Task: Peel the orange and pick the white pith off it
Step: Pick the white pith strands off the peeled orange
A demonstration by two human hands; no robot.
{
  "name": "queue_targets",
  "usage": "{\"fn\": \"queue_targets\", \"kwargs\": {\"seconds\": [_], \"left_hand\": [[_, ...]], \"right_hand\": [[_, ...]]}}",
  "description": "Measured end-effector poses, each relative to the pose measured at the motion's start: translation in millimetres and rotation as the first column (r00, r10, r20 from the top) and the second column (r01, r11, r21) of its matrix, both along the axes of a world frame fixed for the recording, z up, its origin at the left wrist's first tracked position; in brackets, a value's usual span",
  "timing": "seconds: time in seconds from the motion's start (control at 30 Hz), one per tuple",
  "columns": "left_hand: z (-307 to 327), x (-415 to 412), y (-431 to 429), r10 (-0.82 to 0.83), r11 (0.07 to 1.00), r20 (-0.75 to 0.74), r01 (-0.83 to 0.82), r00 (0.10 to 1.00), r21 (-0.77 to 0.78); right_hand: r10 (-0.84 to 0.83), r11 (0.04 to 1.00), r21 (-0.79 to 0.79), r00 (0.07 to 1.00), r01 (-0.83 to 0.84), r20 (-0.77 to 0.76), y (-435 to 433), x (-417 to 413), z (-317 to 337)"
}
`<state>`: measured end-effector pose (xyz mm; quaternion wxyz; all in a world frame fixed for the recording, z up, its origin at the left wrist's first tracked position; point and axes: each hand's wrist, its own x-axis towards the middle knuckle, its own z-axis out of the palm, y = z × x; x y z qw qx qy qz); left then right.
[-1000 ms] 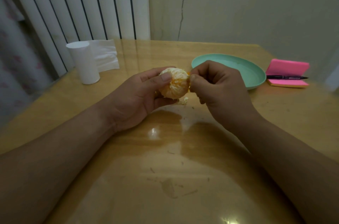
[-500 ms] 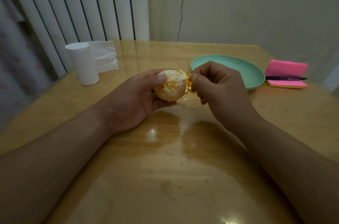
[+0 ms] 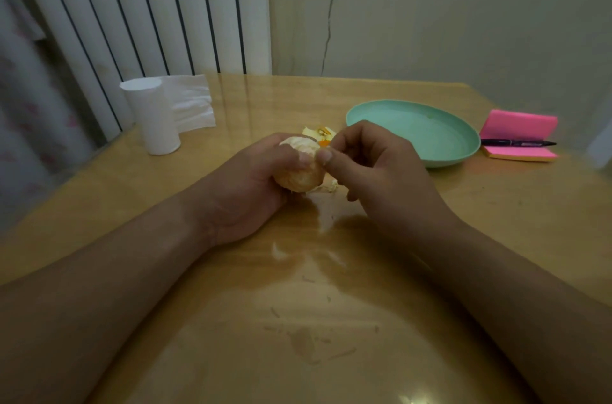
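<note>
A roll (image 3: 150, 119) is standing at the worktop's (image 3: 331, 321) far left. The left hand (image 3: 245, 191) is cupping the orange (image 3: 299, 172) just above the worktop, with fingers curled round it and the thumb lying across its front. The fruit is looking nearly bare and pale with pith. It is probably light, soft and damp, with segments liable to burst under a squeeze, so a loose cradle is suiting it. The right hand (image 3: 374, 172) is pinching a scrap (image 3: 324, 142) at its upper right. Pith likely tears easily, so nipping a loose end seems best. A plate (image 3: 463, 152) is sitting further right.
</note>
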<state>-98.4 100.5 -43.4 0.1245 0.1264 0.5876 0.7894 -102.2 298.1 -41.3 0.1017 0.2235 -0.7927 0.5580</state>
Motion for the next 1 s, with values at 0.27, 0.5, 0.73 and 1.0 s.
{"fn": "queue_targets", "kwargs": {"seconds": [0.27, 0.5, 0.73, 1.0], "left_hand": [[2.2, 4.5, 3.2, -0.081, 0.992, 0.028, 0.078, 0.996, 0.096], [4.1, 2.7, 1.5, 0.01, 0.993, 0.066, -0.018, 0.998, 0.12], [2.1, -1.8, -3.4, 0.057, 0.985, 0.127, -0.076, 0.99, 0.156], [2.6, 0.4, -1.9, 0.049, 0.984, 0.119, -0.069, 0.992, 0.166]], "right_hand": [[0.02, 0.994, -0.112, 0.997, -0.011, 0.08, 5.2, -4.7, 1.1], [-0.031, 0.992, -0.118, 0.994, 0.044, 0.109, 9.8, -9.8, -1.1], [-0.199, 0.941, 0.267, 0.978, 0.21, -0.07, 18.0, -20.7, -10.5], [-0.197, 0.803, 0.52, 0.953, 0.291, -0.23, 11.8, -15.4, -4.8]]}}
